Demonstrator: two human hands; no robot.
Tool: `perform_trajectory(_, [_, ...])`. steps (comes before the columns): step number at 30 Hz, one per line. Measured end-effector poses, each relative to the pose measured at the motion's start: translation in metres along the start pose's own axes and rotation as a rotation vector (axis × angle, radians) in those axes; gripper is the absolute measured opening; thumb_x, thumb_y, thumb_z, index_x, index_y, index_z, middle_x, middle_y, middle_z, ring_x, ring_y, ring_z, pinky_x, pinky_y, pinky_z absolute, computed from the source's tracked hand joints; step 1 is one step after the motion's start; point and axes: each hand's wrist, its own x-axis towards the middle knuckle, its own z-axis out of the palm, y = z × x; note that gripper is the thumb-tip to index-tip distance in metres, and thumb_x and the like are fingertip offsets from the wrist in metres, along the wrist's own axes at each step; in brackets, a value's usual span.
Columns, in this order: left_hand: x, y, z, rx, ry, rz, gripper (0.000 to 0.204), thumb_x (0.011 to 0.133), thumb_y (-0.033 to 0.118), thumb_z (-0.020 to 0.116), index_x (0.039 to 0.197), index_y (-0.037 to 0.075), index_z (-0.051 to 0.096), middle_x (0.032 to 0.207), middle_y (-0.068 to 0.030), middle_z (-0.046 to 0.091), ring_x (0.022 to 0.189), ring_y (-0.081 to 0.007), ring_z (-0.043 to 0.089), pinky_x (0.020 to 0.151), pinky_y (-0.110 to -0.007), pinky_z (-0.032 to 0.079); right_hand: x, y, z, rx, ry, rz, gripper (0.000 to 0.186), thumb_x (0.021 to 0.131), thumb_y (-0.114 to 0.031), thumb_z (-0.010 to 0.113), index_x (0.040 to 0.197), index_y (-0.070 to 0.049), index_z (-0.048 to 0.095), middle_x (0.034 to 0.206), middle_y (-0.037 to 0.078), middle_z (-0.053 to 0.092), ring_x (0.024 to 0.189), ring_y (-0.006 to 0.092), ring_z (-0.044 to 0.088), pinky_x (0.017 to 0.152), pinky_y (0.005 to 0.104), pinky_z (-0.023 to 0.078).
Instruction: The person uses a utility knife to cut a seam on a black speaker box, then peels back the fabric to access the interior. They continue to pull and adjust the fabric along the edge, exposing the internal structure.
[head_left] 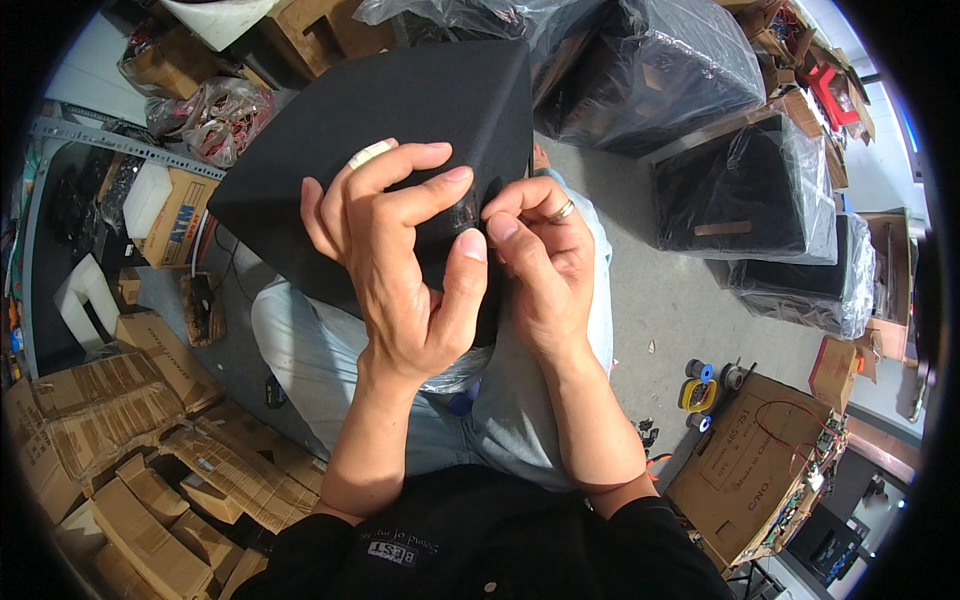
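A large black box with a matte surface (430, 100), like a speaker cabinet, stands tilted against my legs. My left hand (400, 245) lies over its face with the fingers spread and bent; something white wraps one finger. Between the left thumb and forefinger shows a small glossy dark patch (464, 212) near the box's edge. Right beside it, my right hand (540, 250), wearing a ring, has thumb and forefinger brought together at that edge. Whatever sits between those fingertips is too small and dark to make out.
Black boxes in clear plastic (745, 190) stand on the grey floor at the right. Flattened cardboard (110, 410) and open cartons pile up at the left, below a metal shelf (120, 145). Wire spools (700, 390) lie near a brown carton (745, 460) at the lower right.
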Motion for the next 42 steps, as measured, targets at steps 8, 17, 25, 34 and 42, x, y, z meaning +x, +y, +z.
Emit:
perform_trajectory(8, [0.000, 0.000, 0.002, -0.003, 0.007, -0.006, 0.038, 0.092, 0.030, 0.064, 0.125, 0.011, 0.068, 0.134, -0.0093, 0.068, 0.137, -0.0290, 0.053, 0.126, -0.058, 0.001, 0.000, 0.000, -0.001, 0.001, 0.004, 0.004, 0.005, 0.103, -0.005, 0.068, 0.107, -0.001, 0.067, 0.093, -0.004, 0.064, 0.080, 0.0018, 0.052, 0.072, 0.0201, 0.042])
perform_trajectory(17, [-0.002, -0.001, 0.006, 0.111, 0.061, 0.039, 0.037, 0.094, 0.030, 0.065, 0.127, 0.012, 0.065, 0.132, -0.0071, 0.069, 0.132, -0.0288, 0.057, 0.126, -0.057, 0.008, 0.001, 0.002, -0.001, 0.035, 0.002, 0.024, 0.003, 0.103, -0.003, 0.068, 0.106, -0.001, 0.067, 0.092, -0.005, 0.064, 0.080, 0.0009, 0.053, 0.073, 0.0196, 0.043])
perform_trajectory(25, [-0.004, -0.001, 0.011, 0.200, 0.107, 0.069, 0.029, 0.100, 0.025, 0.072, 0.125, 0.012, 0.064, 0.132, -0.0060, 0.072, 0.127, -0.0279, 0.063, 0.125, -0.054, 0.019, 0.003, 0.004, -0.008, 0.080, -0.048, 0.060, 0.002, 0.104, -0.003, 0.068, 0.105, -0.002, 0.067, 0.090, -0.006, 0.064, 0.080, 0.0000, 0.054, 0.072, 0.0188, 0.043])
perform_trajectory(34, [0.002, 0.002, -0.017, 0.063, -0.139, 0.044, 0.039, 0.102, 0.020, 0.059, 0.138, 0.005, 0.060, 0.143, -0.0144, 0.068, 0.141, -0.0302, 0.055, 0.128, -0.054, 0.015, 0.002, -0.003, -0.010, 0.066, -0.022, 0.103, 0.002, 0.105, -0.004, 0.067, 0.105, -0.002, 0.067, 0.090, -0.006, 0.063, 0.080, 0.0009, 0.053, 0.073, 0.0196, 0.043])
perform_trajectory(42, [0.001, 0.001, -0.014, -0.025, -0.066, -0.036, 0.034, 0.096, 0.023, 0.064, 0.128, 0.013, 0.070, 0.135, -0.0062, 0.071, 0.136, -0.0258, 0.056, 0.127, -0.051, 0.011, 0.002, -0.002, -0.007, -0.014, -0.015, 0.074, 0.004, 0.105, -0.005, 0.069, 0.105, -0.002, 0.067, 0.091, -0.004, 0.063, 0.080, 0.0016, 0.052, 0.073, 0.0205, 0.042])
